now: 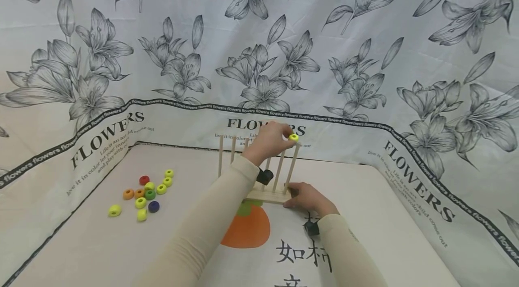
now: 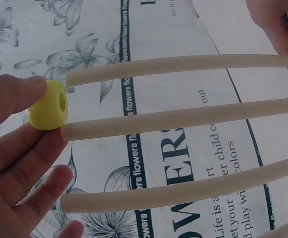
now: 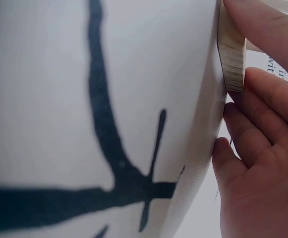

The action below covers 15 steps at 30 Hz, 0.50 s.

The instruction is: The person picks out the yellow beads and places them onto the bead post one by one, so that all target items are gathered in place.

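Note:
My left hand (image 1: 269,140) pinches a yellow bead (image 1: 293,137) between thumb and fingers, up at the top of the rightmost peg of a wooden peg rack (image 1: 265,196). Up close in the left wrist view, the bead (image 2: 49,106) has its hole turned toward the peg tips and overlaps the gap between two pegs (image 2: 99,130). Low at the rack's right end, my right hand (image 1: 308,199) grips the base. The right wrist view has the base's end (image 3: 231,59) between thumb and index finger. The left forearm hides part of the rack.
Loose beads lie on the left of the table: several yellow ones (image 1: 140,202), a red (image 1: 144,180), a blue (image 1: 153,207), two orange (image 1: 128,193) and a green (image 1: 150,194). A printed orange fruit (image 1: 249,230) marks the tablecloth before the rack. Flowered cloth (image 1: 259,75) hangs behind.

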### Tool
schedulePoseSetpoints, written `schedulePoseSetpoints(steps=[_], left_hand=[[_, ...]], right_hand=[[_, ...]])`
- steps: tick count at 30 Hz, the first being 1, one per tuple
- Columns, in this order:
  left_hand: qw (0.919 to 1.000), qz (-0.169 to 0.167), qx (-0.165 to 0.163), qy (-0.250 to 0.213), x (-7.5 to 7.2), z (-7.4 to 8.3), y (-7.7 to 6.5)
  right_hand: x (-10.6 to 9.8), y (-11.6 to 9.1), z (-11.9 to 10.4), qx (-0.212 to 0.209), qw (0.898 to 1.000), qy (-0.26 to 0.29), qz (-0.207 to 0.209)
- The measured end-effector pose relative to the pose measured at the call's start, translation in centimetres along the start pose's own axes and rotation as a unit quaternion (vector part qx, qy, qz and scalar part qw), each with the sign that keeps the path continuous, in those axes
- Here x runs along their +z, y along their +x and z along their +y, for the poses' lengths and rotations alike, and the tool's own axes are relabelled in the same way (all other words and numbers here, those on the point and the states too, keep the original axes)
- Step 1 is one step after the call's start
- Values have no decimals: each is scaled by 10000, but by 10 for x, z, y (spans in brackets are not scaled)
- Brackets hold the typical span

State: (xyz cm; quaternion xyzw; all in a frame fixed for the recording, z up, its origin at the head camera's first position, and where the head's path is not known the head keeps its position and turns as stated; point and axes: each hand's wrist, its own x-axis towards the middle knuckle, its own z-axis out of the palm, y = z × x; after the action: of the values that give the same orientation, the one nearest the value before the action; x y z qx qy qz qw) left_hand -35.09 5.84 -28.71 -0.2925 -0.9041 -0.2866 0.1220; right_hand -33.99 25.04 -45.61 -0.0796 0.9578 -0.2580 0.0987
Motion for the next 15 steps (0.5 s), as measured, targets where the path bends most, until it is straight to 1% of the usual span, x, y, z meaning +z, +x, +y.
schedulePoseSetpoints(steps=[7,12,15], left_hand=[[9999,-30,107,99,2,4,2],[10000,-89,24,21,5,7,5],[9999,-113,5,84,7,7,6]], right_hand=[[-2,-1,-1,-31,10000,-3,-4],[-2,-3,-2,-37,10000,27,-22],[-2,-3,-2,-44,10000,35,-37]])
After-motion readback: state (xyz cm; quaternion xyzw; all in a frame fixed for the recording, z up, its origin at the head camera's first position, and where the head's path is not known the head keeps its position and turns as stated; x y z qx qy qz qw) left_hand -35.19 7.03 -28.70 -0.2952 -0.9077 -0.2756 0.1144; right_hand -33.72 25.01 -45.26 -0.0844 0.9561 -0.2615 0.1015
